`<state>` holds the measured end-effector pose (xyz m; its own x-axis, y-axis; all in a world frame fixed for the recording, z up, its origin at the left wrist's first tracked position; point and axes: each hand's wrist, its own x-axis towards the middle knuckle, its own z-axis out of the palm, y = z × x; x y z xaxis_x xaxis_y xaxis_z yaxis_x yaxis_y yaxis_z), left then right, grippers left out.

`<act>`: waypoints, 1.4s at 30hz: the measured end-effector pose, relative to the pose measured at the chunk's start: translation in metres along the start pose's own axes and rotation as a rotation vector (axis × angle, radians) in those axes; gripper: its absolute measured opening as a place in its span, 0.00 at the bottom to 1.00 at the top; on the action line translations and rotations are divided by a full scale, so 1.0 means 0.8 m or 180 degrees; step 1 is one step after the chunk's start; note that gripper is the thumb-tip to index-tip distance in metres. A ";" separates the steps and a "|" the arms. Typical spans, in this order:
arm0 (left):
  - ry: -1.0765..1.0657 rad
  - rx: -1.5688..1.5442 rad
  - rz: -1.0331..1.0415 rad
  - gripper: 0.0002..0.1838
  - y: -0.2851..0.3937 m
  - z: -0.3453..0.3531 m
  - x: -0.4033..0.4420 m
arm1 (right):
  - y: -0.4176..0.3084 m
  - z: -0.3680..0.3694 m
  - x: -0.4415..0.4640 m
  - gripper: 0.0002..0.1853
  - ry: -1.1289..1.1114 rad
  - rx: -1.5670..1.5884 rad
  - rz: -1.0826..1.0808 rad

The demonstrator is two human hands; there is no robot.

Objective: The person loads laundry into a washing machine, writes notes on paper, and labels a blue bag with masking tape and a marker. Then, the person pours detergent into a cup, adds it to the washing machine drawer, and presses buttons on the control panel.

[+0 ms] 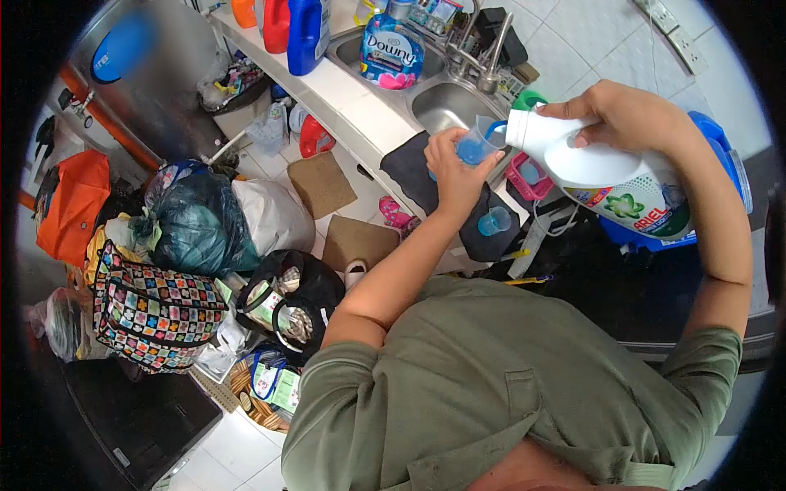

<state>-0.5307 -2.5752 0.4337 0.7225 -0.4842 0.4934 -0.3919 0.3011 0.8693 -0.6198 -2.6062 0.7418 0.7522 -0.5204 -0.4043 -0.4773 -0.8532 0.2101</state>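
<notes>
Over the dark cloth (409,168) at the counter's edge, my left hand (458,172) is wrapped round a clear measuring cup (476,146) with blue liquid in it. My right hand (626,119) grips the handle of a large white Ariel bottle (598,168), tilted so that its mouth is at the cup's rim. Blue shows at the mouth of the bottle. A second clear cup with a blue tint (494,221) stands on the dark cloth below my left hand.
Behind my hands are a steel sink (450,106), a faucet (491,69), a Downy pack (391,53) and a blue bottle (307,37). Beside the cup sits a pink container (528,177). Bags, including a patterned one (155,311), cover the floor at left.
</notes>
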 end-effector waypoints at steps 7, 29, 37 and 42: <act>-0.0019 -0.0125 0.0013 0.37 -0.014 0.005 0.014 | -0.002 -0.012 0.010 0.33 0.0017 0.0054 0.0158; -0.0287 -0.0301 -0.0046 0.36 -0.047 -0.023 0.110 | 0.009 -0.044 0.095 0.33 0.0035 0.0613 0.0145; -0.0259 -0.0326 -0.0059 0.36 -0.065 -0.035 0.144 | 0.000 -0.054 0.128 0.33 0.0049 0.0593 0.0148; -0.0201 -0.0380 -0.0120 0.36 -0.075 -0.041 0.157 | -0.001 -0.057 0.143 0.33 0.0051 0.0619 0.0208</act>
<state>-0.3977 -2.6273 0.4429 0.6966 -0.5468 0.4645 -0.2919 0.3754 0.8797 -0.5127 -2.6665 0.7364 0.7232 -0.5762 -0.3808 -0.6028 -0.7957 0.0591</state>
